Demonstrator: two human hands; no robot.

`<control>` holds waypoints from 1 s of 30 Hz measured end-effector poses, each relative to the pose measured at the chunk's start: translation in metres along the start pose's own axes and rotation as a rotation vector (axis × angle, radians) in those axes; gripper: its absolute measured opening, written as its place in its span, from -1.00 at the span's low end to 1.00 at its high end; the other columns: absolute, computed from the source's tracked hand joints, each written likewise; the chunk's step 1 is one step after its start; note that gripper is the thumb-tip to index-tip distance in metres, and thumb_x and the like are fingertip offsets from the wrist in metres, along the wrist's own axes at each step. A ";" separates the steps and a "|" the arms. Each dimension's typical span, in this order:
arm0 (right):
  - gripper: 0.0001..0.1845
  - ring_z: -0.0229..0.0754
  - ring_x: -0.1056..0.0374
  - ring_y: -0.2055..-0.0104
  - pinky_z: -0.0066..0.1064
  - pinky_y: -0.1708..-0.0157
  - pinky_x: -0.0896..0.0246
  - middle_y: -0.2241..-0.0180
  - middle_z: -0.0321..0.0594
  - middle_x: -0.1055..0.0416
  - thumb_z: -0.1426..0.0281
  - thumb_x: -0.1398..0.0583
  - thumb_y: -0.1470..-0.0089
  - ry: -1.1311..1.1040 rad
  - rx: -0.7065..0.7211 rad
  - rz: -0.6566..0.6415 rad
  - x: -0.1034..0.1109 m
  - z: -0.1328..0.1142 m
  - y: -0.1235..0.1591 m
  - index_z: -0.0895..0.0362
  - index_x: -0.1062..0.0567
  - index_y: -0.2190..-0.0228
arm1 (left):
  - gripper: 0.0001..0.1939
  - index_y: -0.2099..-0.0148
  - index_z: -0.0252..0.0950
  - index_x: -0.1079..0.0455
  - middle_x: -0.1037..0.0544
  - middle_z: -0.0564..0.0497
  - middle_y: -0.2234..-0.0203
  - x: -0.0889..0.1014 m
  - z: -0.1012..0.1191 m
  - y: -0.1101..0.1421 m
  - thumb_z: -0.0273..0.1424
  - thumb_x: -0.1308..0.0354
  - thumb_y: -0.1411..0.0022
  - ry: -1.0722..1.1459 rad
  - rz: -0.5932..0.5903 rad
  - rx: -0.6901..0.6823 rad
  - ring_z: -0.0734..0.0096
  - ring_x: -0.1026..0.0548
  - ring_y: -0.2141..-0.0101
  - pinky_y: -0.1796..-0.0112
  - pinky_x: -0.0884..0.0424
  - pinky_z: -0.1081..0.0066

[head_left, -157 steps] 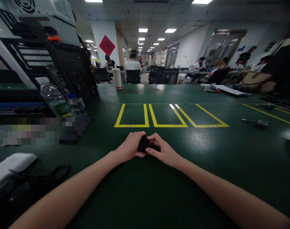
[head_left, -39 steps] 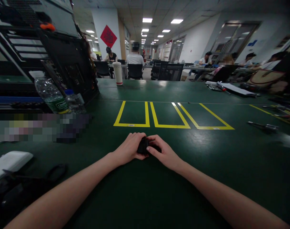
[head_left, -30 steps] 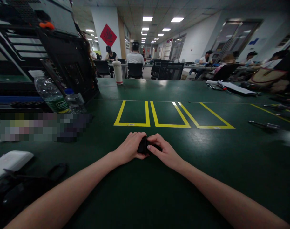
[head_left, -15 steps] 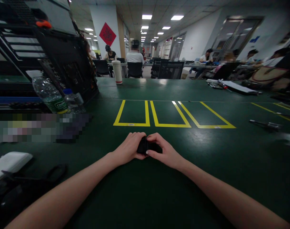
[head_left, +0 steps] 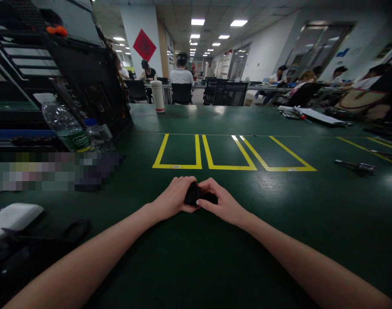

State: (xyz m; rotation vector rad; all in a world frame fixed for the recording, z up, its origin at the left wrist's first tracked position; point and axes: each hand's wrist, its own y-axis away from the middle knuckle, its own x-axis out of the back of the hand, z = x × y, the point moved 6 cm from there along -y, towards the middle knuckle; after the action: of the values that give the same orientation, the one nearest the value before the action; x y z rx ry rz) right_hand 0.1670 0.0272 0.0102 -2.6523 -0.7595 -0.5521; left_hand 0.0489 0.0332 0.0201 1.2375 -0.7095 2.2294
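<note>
A small black box-like object [head_left: 192,195] is between my hands, just above or on the green table; I cannot tell which. My left hand [head_left: 174,196] wraps round its left side, fingers over the top and thumb below. My right hand [head_left: 220,199] pinches its right edge, with the forefinger at the top and the thumb near the bottom. The object's exact kind does not show, as the fingers cover much of it. Beyond the hands, yellow tape outlines [head_left: 229,168] mark three areas on the green table [head_left: 196,262].
Clear plastic bottles [head_left: 65,126] and a black open-framed machine [head_left: 86,81] stand at left. A white case [head_left: 13,219] and black straps lie nearer. A white tumbler [head_left: 157,96] stands at the back. On the right are a metal tool [head_left: 357,166] and papers [head_left: 324,116]. People sit beyond.
Both hands keep their hold on the black object, with hardly any movement. The whole view has shifted very slightly.
</note>
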 end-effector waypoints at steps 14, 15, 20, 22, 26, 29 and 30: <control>-0.71 -0.19 -0.25 0.13 -0.19 0.09 -0.19 0.19 -0.22 -0.26 0.43 -0.13 0.00 -0.053 -0.029 0.013 0.000 0.000 -0.002 0.10 -0.25 0.18 | -0.42 0.03 -0.28 -0.06 -0.31 -0.08 0.17 -0.002 -0.004 0.000 -0.34 -0.24 0.07 0.015 0.029 0.023 0.18 -0.33 0.20 0.24 -0.26 0.24; -0.71 -0.19 -0.25 0.13 -0.19 0.09 -0.19 0.19 -0.22 -0.26 0.44 -0.14 0.01 -0.057 -0.017 -0.001 -0.001 -0.001 -0.001 0.10 -0.25 0.18 | -0.42 0.03 -0.28 -0.06 -0.31 -0.08 0.17 -0.003 -0.004 0.000 -0.35 -0.25 0.08 0.012 0.030 0.029 0.18 -0.33 0.20 0.24 -0.26 0.24; -0.75 -0.21 -0.26 0.14 -0.22 0.11 -0.21 0.20 -0.26 -0.24 0.43 -0.13 -0.01 -0.086 0.016 0.004 -0.001 0.000 -0.001 0.07 -0.26 0.21 | -0.42 0.03 -0.28 -0.04 -0.30 -0.07 0.18 -0.005 -0.005 0.001 -0.34 -0.24 0.06 -0.006 0.035 0.005 0.20 -0.33 0.22 0.25 -0.28 0.25; -0.80 -0.22 -0.27 0.15 -0.22 0.11 -0.21 0.23 -0.27 -0.25 0.42 -0.11 -0.03 -0.084 0.016 0.035 -0.001 0.001 -0.002 0.07 -0.28 0.24 | -0.41 0.03 -0.30 -0.03 -0.30 -0.08 0.19 -0.005 -0.005 0.001 -0.33 -0.24 0.06 -0.015 0.053 -0.010 0.20 -0.32 0.22 0.25 -0.28 0.25; -0.75 -0.21 -0.26 0.12 -0.22 0.11 -0.21 0.18 -0.25 -0.25 0.42 -0.11 -0.03 -0.108 -0.027 0.045 -0.001 0.005 -0.002 0.07 -0.25 0.19 | -0.41 0.02 -0.30 -0.03 -0.30 -0.09 0.18 -0.004 -0.003 0.001 -0.34 -0.24 0.05 -0.016 0.059 -0.028 0.21 -0.31 0.21 0.23 -0.27 0.25; -0.73 -0.20 -0.26 0.11 -0.22 0.11 -0.21 0.17 -0.23 -0.25 0.41 -0.11 -0.03 -0.128 -0.054 0.011 -0.003 0.004 -0.001 0.08 -0.23 0.17 | -0.42 0.03 -0.30 -0.03 -0.30 -0.09 0.18 -0.003 -0.002 0.001 -0.33 -0.23 0.04 -0.006 0.058 -0.030 0.21 -0.31 0.21 0.22 -0.27 0.24; -0.72 -0.21 -0.26 0.11 -0.22 0.11 -0.21 0.17 -0.24 -0.25 0.42 -0.11 -0.02 -0.124 -0.044 0.004 -0.003 0.003 0.000 0.08 -0.23 0.18 | -0.42 0.03 -0.30 -0.03 -0.30 -0.09 0.18 -0.003 -0.002 0.001 -0.34 -0.23 0.04 -0.006 0.058 -0.025 0.21 -0.31 0.21 0.22 -0.27 0.24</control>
State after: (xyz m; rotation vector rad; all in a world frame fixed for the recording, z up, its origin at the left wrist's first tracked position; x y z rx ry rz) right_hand 0.1658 0.0276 0.0062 -2.7492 -0.7850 -0.4110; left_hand 0.0485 0.0329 0.0167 1.2269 -0.7834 2.2572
